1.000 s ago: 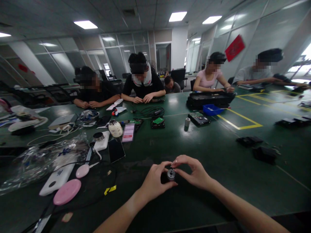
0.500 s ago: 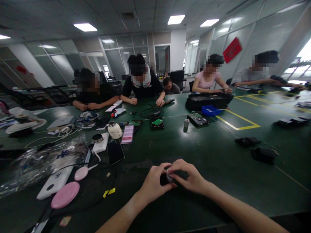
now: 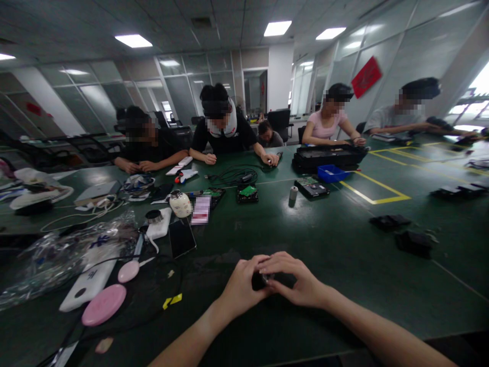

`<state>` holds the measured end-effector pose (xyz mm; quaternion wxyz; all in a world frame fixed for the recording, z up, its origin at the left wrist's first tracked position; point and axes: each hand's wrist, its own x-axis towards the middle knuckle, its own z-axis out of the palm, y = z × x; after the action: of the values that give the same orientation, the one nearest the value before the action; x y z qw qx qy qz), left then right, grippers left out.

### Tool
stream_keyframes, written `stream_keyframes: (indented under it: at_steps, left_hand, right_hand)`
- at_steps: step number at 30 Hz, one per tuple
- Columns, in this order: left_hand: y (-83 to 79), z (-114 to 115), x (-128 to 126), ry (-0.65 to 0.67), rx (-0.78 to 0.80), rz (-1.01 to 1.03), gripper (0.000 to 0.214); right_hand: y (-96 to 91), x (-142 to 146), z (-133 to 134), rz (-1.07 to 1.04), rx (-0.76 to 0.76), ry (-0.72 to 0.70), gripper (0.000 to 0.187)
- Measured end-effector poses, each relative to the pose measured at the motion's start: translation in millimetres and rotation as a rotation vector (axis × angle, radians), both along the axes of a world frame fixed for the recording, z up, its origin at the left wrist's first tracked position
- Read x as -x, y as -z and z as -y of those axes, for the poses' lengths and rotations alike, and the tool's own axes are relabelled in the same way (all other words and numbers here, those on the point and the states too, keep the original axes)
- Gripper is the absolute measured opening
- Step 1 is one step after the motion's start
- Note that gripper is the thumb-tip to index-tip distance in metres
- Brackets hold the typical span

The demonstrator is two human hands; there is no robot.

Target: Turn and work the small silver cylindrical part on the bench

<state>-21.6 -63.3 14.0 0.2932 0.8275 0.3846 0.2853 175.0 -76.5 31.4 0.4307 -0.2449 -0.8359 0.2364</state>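
Lettering first: the dark marking on your white device [image 3: 91,284] is too small to make out, same for the blue mark [image 3: 99,241] at the clear plastic bag [image 3: 53,265] and the design on the red poster [image 3: 367,77]. As for your hands, both are half-curled, grasping one small metal part [image 3: 265,279] between them at the near side of the green table [image 3: 324,239]. Your left hand [image 3: 243,283] wraps it with thumb and fingers; your right hand [image 3: 300,281] arches over, fingertips and thumb on it, hiding most of it.
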Motion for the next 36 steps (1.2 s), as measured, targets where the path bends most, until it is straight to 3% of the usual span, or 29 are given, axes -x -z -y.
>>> stream_keyframes:
  at_steps: [13,22,31,36]
  left_hand:
    - [-2.7,0.9,0.6,-0.019,0.024,-0.028,0.061]
    - [0.2,0.0,0.5,0.011,-0.014,-0.009,0.054]
    - [-3.3,0.7,0.3,-0.017,0.017,-0.033,0.057]
    - [-1.2,0.3,0.2,-0.015,0.023,-0.023,0.058]
  right_hand:
    - [3.1,-3.5,-1.2,-0.011,-0.023,0.095,0.031]
    - [-4.8,0.2,1.9,0.041,-0.002,-0.031,0.035]
    - [1.0,-3.8,0.6,0.024,0.009,0.089,0.025]
    - [-0.9,-3.7,1.5,0.031,0.003,0.083,0.029]
